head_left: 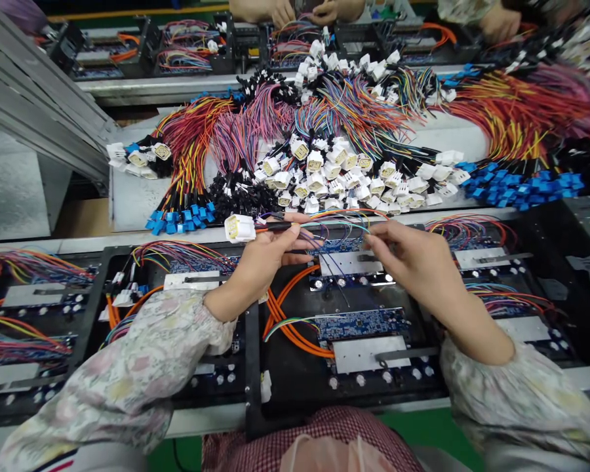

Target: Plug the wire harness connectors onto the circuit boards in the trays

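Note:
My left hand (270, 252) is closed on a wire harness near its white connector (240, 228), which points left. The harness's thin coloured wires (344, 219) fan out to the right, over the upper circuit board. At their far end, my right hand (403, 252) pinches one or more wires between thumb and forefinger; the exact wires are hard to make out. Below the hands lies the upper blue board with its metal plate (347, 263). A lower blue board (361, 324) sits nearer me in the same black tray (295, 387), with orange cables (290, 328) looping at the left.
Bundles of wire harnesses with white connectors (319, 170) and blue connectors (521, 187) cover the shelf ahead. Trays with wired boards (34, 295) flank mine. A metal post (44, 92) slants at the left. Across the line, other people's hands (305, 12) work over boards.

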`<state>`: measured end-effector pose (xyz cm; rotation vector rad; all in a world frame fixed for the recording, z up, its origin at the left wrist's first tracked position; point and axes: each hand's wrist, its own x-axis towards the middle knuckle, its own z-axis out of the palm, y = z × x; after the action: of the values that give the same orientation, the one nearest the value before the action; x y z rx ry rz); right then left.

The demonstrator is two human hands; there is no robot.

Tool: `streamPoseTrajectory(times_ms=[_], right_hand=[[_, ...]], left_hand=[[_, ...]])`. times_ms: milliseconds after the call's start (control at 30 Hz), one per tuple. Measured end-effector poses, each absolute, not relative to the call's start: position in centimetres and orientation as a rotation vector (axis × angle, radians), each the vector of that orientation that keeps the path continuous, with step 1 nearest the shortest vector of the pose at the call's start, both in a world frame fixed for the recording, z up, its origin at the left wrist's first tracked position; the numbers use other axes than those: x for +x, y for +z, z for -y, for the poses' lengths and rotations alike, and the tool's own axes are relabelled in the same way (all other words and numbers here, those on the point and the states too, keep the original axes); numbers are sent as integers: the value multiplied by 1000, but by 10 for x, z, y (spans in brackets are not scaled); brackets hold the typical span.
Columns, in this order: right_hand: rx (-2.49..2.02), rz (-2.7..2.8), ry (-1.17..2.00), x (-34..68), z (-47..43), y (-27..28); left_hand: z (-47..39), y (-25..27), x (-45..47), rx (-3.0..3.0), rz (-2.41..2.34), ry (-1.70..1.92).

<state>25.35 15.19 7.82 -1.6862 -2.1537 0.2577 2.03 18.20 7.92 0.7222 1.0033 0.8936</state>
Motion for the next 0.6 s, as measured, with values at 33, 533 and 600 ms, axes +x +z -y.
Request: streamPoseTrajectory(times_ms=[33,533,600], right_hand=[[-1701,2155,272,254,-158,72],[-1764,2072,626,251,-181,49],[-1781,2123,590,250,-181,53]], left_hand=[[-182,79,20,725,-1004,883],[-182,71,18,763,-974,884],[-182,71,18,768,-971,896]])
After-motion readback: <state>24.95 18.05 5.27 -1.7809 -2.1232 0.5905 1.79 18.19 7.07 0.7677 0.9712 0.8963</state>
